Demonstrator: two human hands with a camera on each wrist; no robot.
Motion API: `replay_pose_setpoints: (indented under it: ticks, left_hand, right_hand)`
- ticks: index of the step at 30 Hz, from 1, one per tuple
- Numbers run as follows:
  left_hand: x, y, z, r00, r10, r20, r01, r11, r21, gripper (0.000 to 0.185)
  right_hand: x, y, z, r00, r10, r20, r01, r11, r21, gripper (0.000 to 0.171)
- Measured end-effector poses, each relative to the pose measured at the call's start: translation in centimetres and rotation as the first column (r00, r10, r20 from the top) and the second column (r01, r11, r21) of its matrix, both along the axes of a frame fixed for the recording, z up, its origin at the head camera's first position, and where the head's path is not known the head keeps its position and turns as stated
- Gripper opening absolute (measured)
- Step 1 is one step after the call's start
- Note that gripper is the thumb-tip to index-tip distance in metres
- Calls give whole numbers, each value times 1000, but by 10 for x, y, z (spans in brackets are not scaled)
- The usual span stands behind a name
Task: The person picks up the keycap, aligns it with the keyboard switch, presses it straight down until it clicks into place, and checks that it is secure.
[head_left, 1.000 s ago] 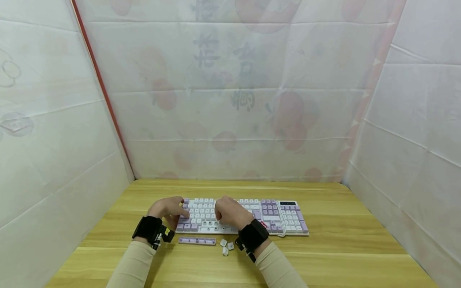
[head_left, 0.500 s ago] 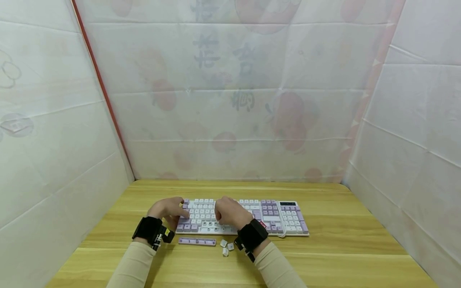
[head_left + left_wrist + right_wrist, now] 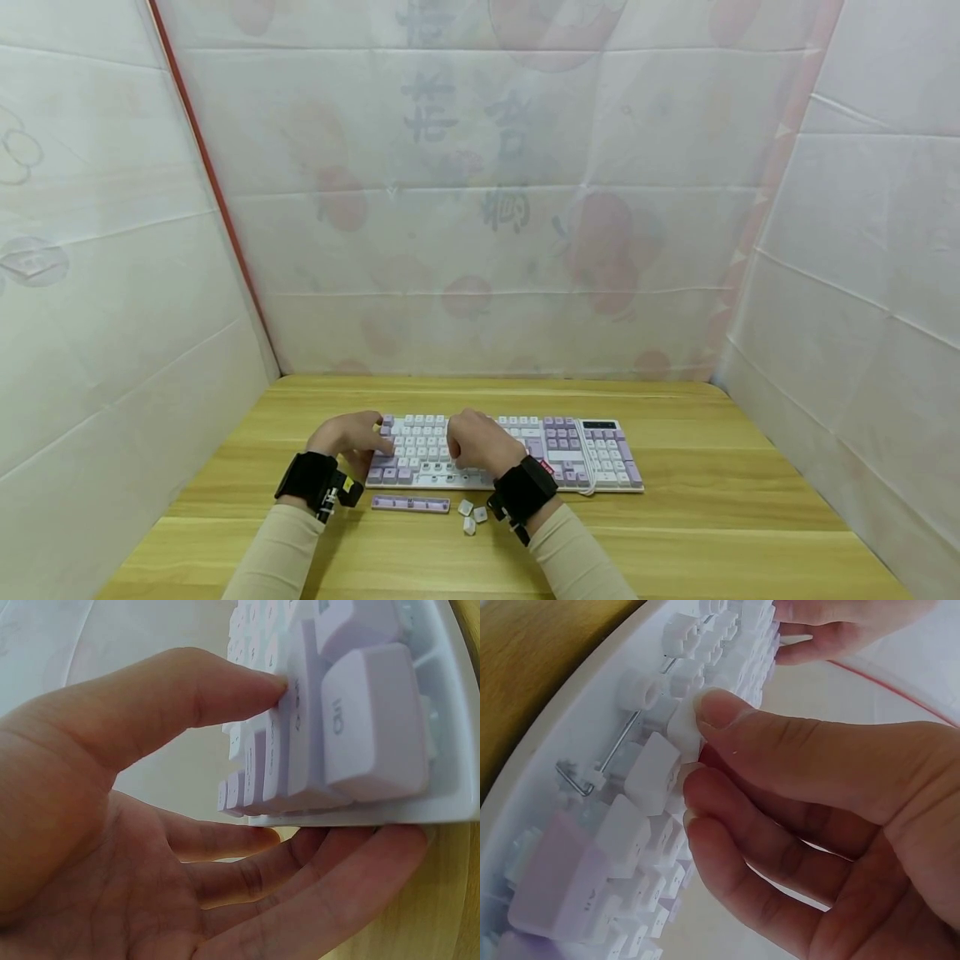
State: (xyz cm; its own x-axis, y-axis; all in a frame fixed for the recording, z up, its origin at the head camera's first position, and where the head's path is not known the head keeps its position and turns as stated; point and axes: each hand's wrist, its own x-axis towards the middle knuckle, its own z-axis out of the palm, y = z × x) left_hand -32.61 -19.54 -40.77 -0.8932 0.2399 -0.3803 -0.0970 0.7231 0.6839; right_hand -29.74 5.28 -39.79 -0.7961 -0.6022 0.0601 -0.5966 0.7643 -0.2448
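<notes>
A white and purple keyboard [image 3: 423, 442] lies on the wooden table. My left hand [image 3: 348, 437] holds its left end: in the left wrist view the thumb presses on the purple keys while the other fingers lie along the side edge. Over the bottom rows, my right hand [image 3: 483, 442] pinches a white keycap [image 3: 682, 731] between thumb and fingertips. Bare switches [image 3: 681, 634] and a metal stabilizer wire [image 3: 619, 742] show beside that keycap. In front of the keyboard lie a long purple keycap [image 3: 410, 503], hollow side up, and three loose white keycaps [image 3: 466, 507].
A bundled white cable [image 3: 585, 454] lies across the keyboard's right part, with a red tag [image 3: 548, 468] near the right wrist. Pale cloth walls [image 3: 465, 250] stand behind and on both sides of the table [image 3: 712, 525].
</notes>
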Motion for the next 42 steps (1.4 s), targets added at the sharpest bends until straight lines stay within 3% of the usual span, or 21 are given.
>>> replay_pose_setpoints:
  ticks: [12,20,31,42]
  left_hand:
    - [-1,0,0,1000,0,5,0,1000,1,75]
    - [-1,0,-1,1000,2,8,-2,1000,8,76]
    - [0,1,-2,1000,-6,-11,5,1000,-20,74]
    - [-2,0,-3,1000,8,-9,-8,1000,-10,75]
  right_hand:
    - [1,-1,3,1000,12,-9,-12,1000,3,28]
    - [3,-1,4,1000,-7,-2,7,1000,-2,53]
    - [6,-1,5,999,-35,-17,35,999,16,45]
    - [5,-3,2,1000,-16,-22,17,1000,2,56]
